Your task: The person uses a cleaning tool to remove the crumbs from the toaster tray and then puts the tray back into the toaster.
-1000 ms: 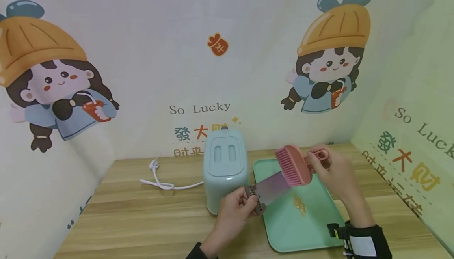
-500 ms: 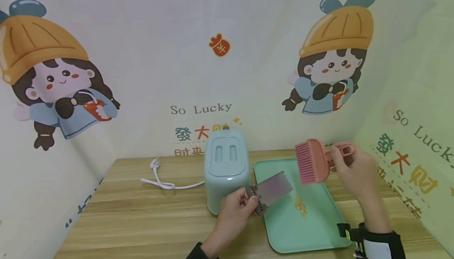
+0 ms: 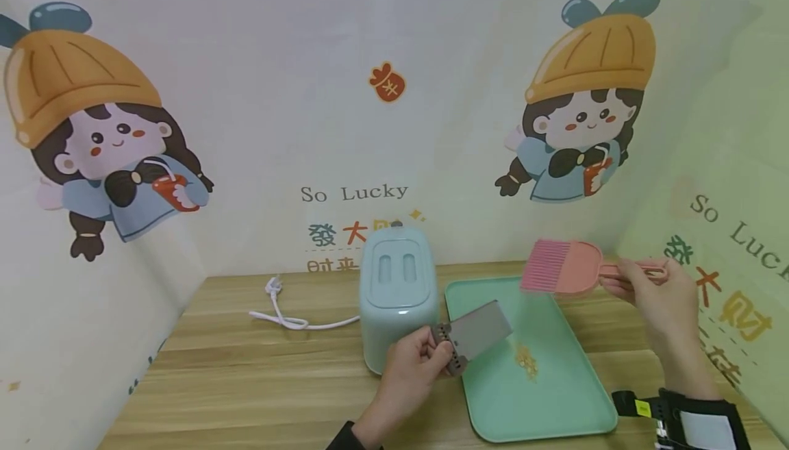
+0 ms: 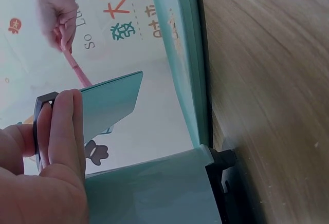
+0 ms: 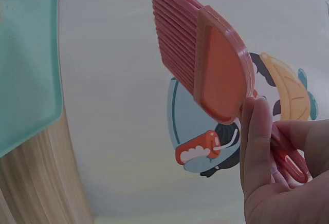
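Observation:
My left hand (image 3: 409, 371) pinches the dark end of a flat metal crumb tray (image 3: 482, 331), its shiny plate tilted over the left side of a mint-green tray (image 3: 545, 405). A small pile of golden crumbs (image 3: 526, 362) lies on the green tray. To the right and raised, my right hand (image 3: 668, 309) grips a pink brush (image 3: 579, 268) by its looped handle. The brush's bristles point left, apart from the crumb tray. In the right wrist view, fingers and thumb close round the brush handle (image 5: 289, 162). The left wrist view shows the metal plate (image 4: 110, 100) edge-on.
A light blue toaster (image 3: 399, 327) stands right behind the left hand, close to the green tray's left edge. Its white cord and plug (image 3: 296, 323) lie on the wooden table (image 3: 259, 388) to the left. A printed cloth (image 3: 345, 128) hangs behind.
The right hand has drawn the brush away from the crumb tray, to the right, and turned it flatter. The left hand keeps the crumb tray nearly in place.

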Demonstrator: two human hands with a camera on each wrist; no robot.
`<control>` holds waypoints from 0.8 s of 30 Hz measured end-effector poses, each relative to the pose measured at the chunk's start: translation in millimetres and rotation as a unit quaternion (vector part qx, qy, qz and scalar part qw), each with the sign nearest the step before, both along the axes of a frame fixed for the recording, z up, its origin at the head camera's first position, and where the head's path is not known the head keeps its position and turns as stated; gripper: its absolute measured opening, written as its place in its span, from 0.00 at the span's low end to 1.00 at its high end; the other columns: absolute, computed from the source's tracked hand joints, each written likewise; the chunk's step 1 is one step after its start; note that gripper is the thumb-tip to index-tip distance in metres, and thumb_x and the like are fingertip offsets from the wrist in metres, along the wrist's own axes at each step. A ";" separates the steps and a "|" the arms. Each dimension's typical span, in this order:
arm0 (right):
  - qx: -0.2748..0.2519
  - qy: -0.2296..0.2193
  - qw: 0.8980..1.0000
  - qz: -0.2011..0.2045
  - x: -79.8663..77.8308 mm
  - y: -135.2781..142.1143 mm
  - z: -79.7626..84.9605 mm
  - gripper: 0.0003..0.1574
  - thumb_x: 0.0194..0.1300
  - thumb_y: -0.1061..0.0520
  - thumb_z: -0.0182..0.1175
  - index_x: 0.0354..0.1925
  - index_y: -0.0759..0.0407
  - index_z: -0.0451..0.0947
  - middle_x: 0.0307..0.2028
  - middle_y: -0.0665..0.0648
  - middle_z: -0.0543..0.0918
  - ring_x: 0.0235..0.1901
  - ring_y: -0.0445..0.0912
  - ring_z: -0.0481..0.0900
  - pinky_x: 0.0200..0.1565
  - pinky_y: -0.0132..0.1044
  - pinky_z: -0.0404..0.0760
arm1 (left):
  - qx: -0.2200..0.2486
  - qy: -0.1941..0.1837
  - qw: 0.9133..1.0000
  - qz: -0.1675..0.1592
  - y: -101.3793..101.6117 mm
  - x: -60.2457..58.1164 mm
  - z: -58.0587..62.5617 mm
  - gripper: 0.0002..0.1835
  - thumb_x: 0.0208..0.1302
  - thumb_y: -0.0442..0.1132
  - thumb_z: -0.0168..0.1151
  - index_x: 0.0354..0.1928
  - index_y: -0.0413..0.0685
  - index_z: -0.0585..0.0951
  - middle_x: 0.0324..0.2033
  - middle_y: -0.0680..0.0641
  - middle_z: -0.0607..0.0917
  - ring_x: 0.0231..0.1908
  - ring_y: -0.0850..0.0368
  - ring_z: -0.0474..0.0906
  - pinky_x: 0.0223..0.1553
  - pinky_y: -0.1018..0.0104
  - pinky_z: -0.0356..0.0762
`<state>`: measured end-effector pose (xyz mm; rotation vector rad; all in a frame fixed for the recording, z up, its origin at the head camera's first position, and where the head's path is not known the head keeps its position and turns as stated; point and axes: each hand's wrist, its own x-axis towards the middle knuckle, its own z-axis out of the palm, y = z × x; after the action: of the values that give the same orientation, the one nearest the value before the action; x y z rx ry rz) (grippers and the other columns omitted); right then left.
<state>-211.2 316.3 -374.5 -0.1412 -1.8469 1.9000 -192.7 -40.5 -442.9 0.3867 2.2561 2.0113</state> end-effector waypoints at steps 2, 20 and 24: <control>-0.039 0.004 0.998 0.046 -1.5 12.4 -3.0 0.05 0.79 0.64 0.58 0.47 0.67 0.73 0.31 0.47 0.92 0.31 0.38 0.92 0.37 0.29 0.87 | 0.000 0.000 1.000 0.000 -0.2 0.3 -0.8 0.12 0.75 0.35 0.65 0.30 0.42 0.77 0.26 0.53 0.84 0.29 0.63 0.79 0.32 0.74 0.85; 0.131 -0.214 0.963 0.099 -18.5 77.1 -56.8 0.16 0.83 0.60 0.49 0.44 0.76 0.73 0.36 0.43 0.82 0.33 0.32 0.86 0.42 0.29 0.88 | 0.002 0.000 1.000 -0.003 -1.5 1.5 0.4 0.13 0.75 0.35 0.64 0.29 0.44 0.76 0.24 0.53 0.82 0.30 0.63 0.82 0.37 0.65 0.90; 0.166 -0.229 0.952 0.116 -19.2 78.8 -67.1 0.15 0.82 0.63 0.50 0.44 0.77 0.76 0.41 0.50 0.84 0.34 0.32 0.86 0.42 0.30 0.88 | 0.003 0.000 1.000 -0.002 -1.9 1.8 0.5 0.12 0.75 0.35 0.65 0.30 0.42 0.77 0.25 0.53 0.83 0.30 0.63 0.82 0.36 0.68 0.89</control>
<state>-230.4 395.1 -441.7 -0.2814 -2.5701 1.7716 -190.9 -42.4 -442.4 0.3927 2.2476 2.0174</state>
